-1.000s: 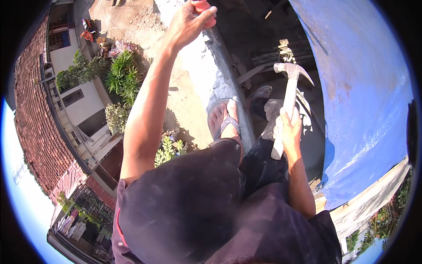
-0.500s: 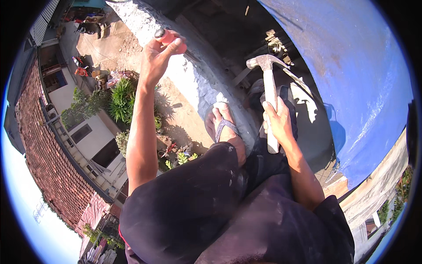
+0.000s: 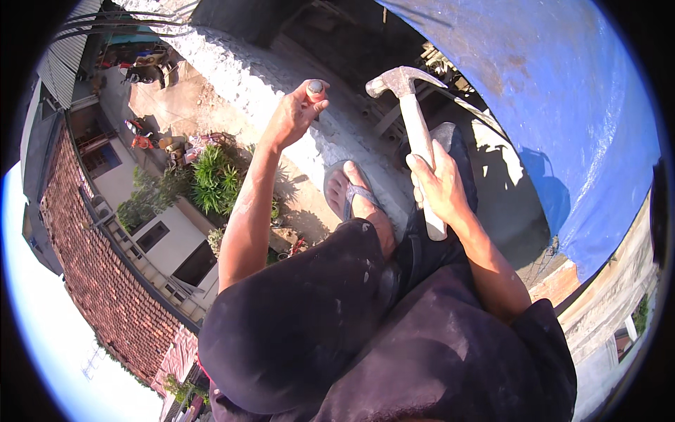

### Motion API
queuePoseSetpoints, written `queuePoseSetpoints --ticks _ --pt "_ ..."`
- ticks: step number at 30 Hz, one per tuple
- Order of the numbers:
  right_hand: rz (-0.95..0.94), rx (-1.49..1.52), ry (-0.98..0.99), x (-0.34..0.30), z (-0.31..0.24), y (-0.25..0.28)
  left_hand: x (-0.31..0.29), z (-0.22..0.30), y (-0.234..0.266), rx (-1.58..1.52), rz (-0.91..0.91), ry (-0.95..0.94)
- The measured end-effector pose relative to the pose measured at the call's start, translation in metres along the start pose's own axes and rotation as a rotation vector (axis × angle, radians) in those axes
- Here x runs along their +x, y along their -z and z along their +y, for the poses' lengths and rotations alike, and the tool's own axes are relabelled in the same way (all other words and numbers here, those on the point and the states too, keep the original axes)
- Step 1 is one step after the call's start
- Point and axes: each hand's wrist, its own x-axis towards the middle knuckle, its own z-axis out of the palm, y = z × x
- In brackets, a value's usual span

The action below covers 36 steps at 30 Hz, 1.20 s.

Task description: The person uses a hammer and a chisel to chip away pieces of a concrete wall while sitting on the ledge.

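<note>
My left hand point(image 3: 290, 119) is closed around a chisel point(image 3: 316, 87) above the rough white top of a wall point(image 3: 246, 79). The chisel's metal-capped end faces up, and its blade is hidden beneath my fingers. My right hand point(image 3: 444, 184) grips the pale handle of a claw hammer point(image 3: 414, 126). The hammer's head is raised, to the right of the chisel and apart from it, with the claw toward the right. Below my left hand, my foot in a flip-flop point(image 3: 358, 197) rests on the wall top.
A blue tarpaulin point(image 3: 562, 105) hangs at the right, beside a dark space below. Left of the wall lies a lower yard with green plants point(image 3: 214, 179) and parked motorbikes point(image 3: 140, 137). A tiled roof point(image 3: 105, 274) stands at far left. Dark rods point(image 3: 112, 22) cross at upper left.
My left hand has moved right and down with the chisel, which has turned so its capped end faces up. The hammer has shifted slightly left and up in my right hand.
</note>
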Motion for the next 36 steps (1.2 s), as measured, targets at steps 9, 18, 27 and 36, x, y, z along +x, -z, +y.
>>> queuePoseSetpoints --ticks 9,18,27,36 --pt "0.028 -0.175 0.250 -0.003 -0.052 -0.007 -0.004 -0.020 0.002 0.014 0.053 -0.086" --pt "0.010 -0.518 0.605 0.020 -0.063 -0.035 -0.002 -0.025 0.003 -0.078 0.029 -0.056" --pt "0.000 -0.226 0.660 -0.008 -0.108 -0.041 -0.009 -0.031 0.005 -0.073 0.050 -0.064" --pt "-0.165 -0.600 0.536 0.010 -0.099 -0.033 -0.016 -0.053 0.008 -0.089 0.074 -0.110"
